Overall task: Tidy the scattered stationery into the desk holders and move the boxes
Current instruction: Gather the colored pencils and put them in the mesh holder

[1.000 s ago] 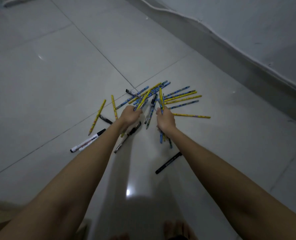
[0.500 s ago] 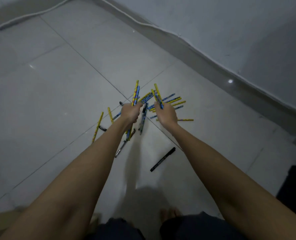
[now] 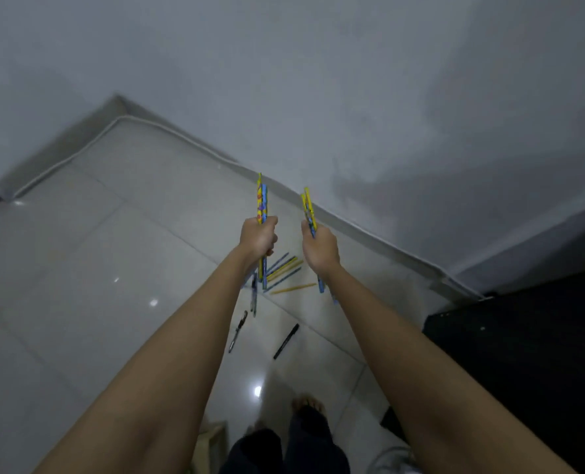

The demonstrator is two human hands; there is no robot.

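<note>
Head view: you've lifted both fists off the floor [image 3: 79, 268] since before. Your left hand [image 3: 258, 237] and right hand [image 3: 319, 249] each clamp pencils: left bundle [image 3: 262, 203] upright, right bundle [image 3: 309, 206] tilted slightly left.

I see 2 bare forearms reaching forward and slightly inward from the bottom of the view, both raised above the floor. The left hand [image 3: 258, 238] is curled into a fist, knuckles facing me, gripping something that sticks out above and below it. The right hand [image 3: 319, 249] is likewise closed in a grip, just beside the left but not touching it.
</note>
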